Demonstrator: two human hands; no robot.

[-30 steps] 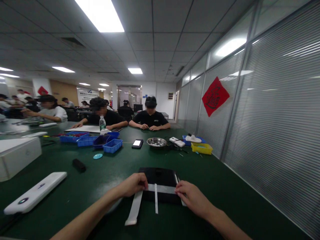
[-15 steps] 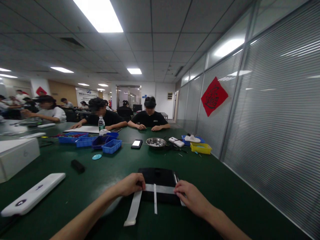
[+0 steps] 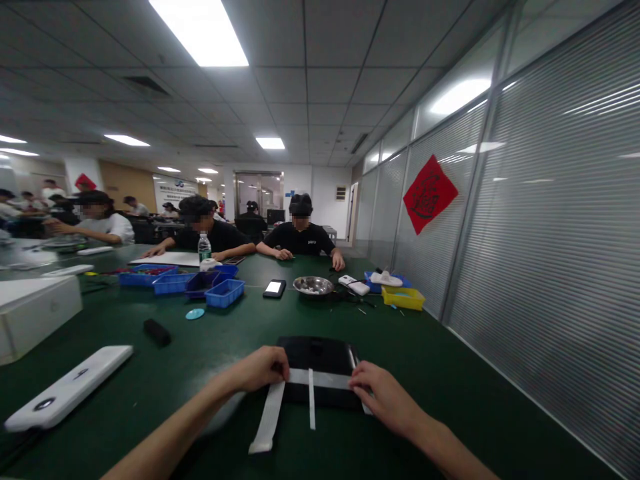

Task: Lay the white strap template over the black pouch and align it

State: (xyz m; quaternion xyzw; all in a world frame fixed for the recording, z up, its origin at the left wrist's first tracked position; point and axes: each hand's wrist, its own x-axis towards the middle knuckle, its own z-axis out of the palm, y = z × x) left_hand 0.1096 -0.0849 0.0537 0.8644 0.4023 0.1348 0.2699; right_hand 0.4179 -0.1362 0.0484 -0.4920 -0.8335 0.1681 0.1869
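A flat black box point(image 3: 316, 357) lies on the green table point(image 3: 440, 373) right in front of me. A pale ribbon band point(image 3: 320, 379) runs across its near edge, with one wide tail point(image 3: 267, 417) hanging left and a thin strip point(image 3: 311, 407) hanging at the middle. My left hand point(image 3: 260, 370) has curled fingers pinching the band at the box's left corner. My right hand point(image 3: 383, 397) pinches the band's other end at the right corner.
A white flat device point(image 3: 67, 387) and a white box point(image 3: 35, 310) lie to the left. Further off are a small black block point(image 3: 157, 331), blue bins point(image 3: 225, 291), a phone point(image 3: 275, 288), a metal bowl point(image 3: 313, 285) and a yellow tray point(image 3: 403, 297). Several people sit at the far side.
My hands and the band stay as they were. The person in black across the table has moved one hand out toward the items by the bowl.
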